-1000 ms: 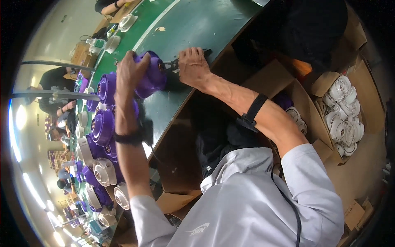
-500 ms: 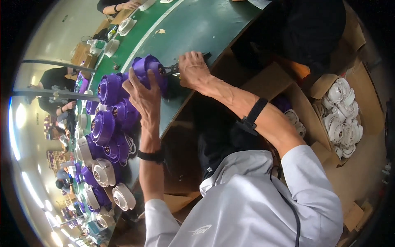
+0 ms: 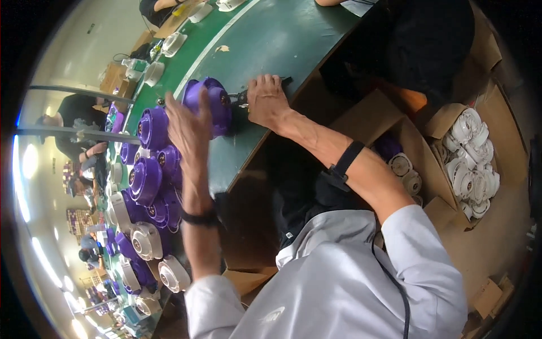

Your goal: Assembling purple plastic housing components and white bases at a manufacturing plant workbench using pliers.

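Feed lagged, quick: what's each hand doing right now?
Left hand: open, fingers spread beside the purple housing.
Right hand: closed on a dark tool.

I'm looking at a factory assembly line: long green counter (image 3: 293, 51), rows of identical purple housings (image 3: 148, 176), cartons of white parts (image 3: 471, 164), other workers alongside

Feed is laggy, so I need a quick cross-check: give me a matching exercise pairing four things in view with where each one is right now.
Things:
1. right hand
2. left hand
3. white round parts
4. purple housing

Places:
A. in a cardboard box at the person's right
B. on the green table, between the two hands
C. raised and open, off the housing
D. gripping a dark tool against the housing

Pairs: 1-D, 2-C, 3-A, 4-B
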`<state>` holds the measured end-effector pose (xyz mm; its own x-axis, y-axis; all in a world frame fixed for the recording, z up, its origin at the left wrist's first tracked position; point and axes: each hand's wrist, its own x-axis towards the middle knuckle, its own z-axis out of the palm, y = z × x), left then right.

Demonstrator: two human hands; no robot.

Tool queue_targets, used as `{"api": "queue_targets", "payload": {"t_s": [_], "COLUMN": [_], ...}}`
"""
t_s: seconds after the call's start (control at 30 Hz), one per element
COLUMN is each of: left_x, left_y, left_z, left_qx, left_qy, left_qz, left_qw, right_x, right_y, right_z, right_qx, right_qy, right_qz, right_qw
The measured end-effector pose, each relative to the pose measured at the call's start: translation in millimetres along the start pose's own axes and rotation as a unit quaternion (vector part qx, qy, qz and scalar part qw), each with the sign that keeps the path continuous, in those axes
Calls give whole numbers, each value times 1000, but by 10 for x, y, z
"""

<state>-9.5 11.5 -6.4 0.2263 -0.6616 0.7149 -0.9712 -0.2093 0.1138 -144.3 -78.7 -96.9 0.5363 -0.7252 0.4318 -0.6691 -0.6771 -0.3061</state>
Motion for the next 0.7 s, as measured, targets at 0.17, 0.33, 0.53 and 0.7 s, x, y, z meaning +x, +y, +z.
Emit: {"api": "queue_targets", "payload": {"t_s": [0.17, 0.33, 0.53, 0.7], "left_x": [-181, 1004, 840, -351], "left_y": [192, -209, 16, 180], "left_z": [10, 204, 185, 9], "left_qx": [31, 153, 161, 0], "left_qy": [-4, -446, -333, -46], "left_qz": [-101, 53, -38, -120], "left_qw": [994, 880, 928, 992], "right_x": [-6, 58, 37, 59], "right_y": [-44, -125, -123, -65], "right_z": [-82, 73, 74, -10], "right_qx": [29, -18, -5, -3], "right_qy": [-44, -14, -41, -67], "right_qz": [3, -11, 4, 12], "right_qw": [999, 1000, 999, 998]}}
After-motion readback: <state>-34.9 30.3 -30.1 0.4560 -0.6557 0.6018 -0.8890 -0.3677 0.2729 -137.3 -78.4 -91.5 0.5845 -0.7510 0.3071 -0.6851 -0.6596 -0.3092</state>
